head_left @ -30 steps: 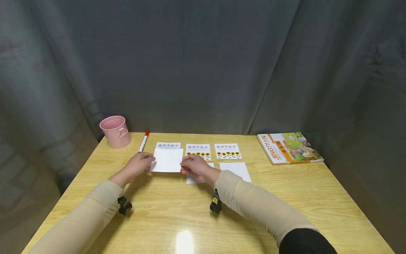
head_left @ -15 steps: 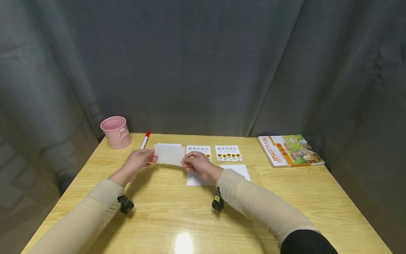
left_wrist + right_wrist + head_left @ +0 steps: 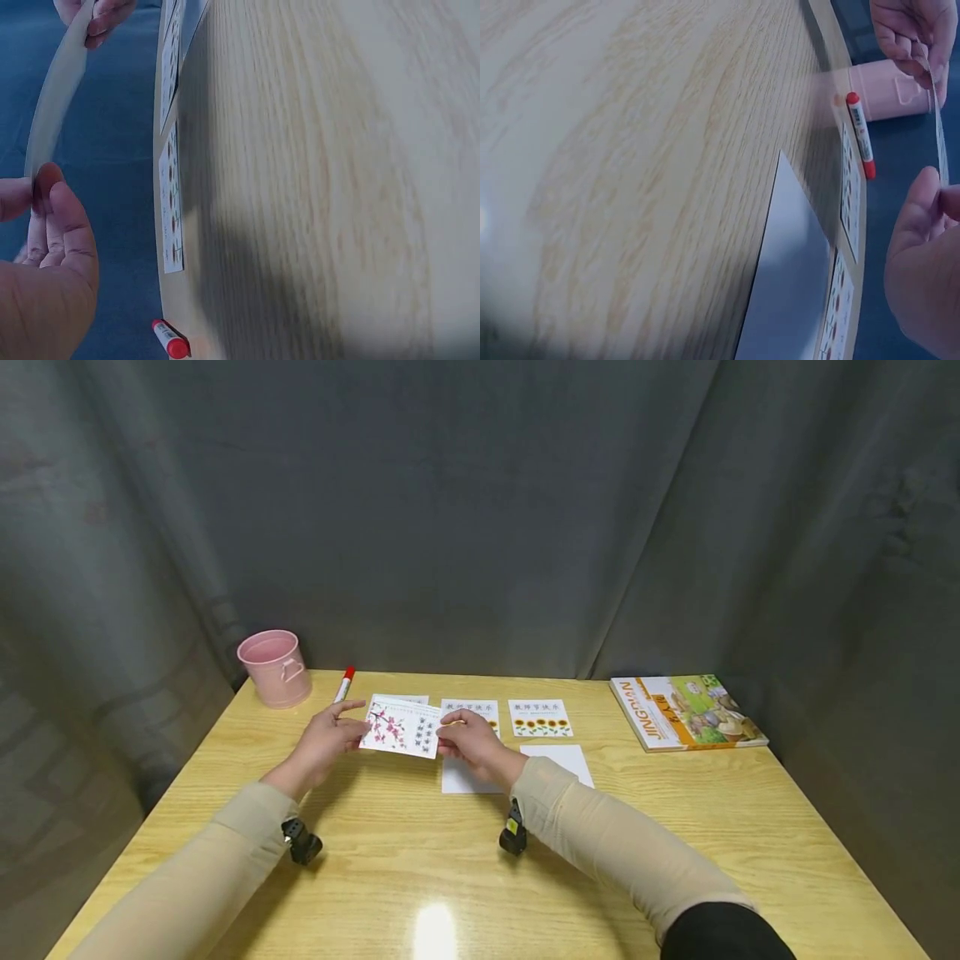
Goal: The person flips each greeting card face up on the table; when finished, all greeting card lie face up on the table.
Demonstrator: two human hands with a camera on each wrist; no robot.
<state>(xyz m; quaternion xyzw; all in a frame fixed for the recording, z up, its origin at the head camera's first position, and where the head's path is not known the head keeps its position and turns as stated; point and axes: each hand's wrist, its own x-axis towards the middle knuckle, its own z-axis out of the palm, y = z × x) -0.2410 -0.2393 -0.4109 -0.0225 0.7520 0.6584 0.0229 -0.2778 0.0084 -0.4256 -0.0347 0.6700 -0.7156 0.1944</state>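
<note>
Both hands hold a blossom-printed greeting card (image 3: 393, 727) raised over the table's far left part. Pink flowers and black characters, turned sideways, show on the side facing me. My left hand (image 3: 327, 742) pinches its left edge between thumb and fingers. At the right edge, my right hand (image 3: 476, 742) grips it with thumb on top. The left wrist view shows the card (image 3: 60, 94) bowed slightly between the hands. Behind it lies a sunflower card (image 3: 411, 699), mostly covered. Two more sunflower cards, a middle one (image 3: 459, 706) and a right one (image 3: 540, 718), continue that row.
Two white cards, a left one (image 3: 467, 779) partly under my right hand and a right one (image 3: 558, 762), lie in front of the sunflower row. A red-capped marker (image 3: 344, 685) and a pink bucket (image 3: 276, 672) are at left. A book (image 3: 688, 713) lies at right.
The held white card has been lifted and flipped from its blank side to its blossom side. Both hands stay at its edges.
</note>
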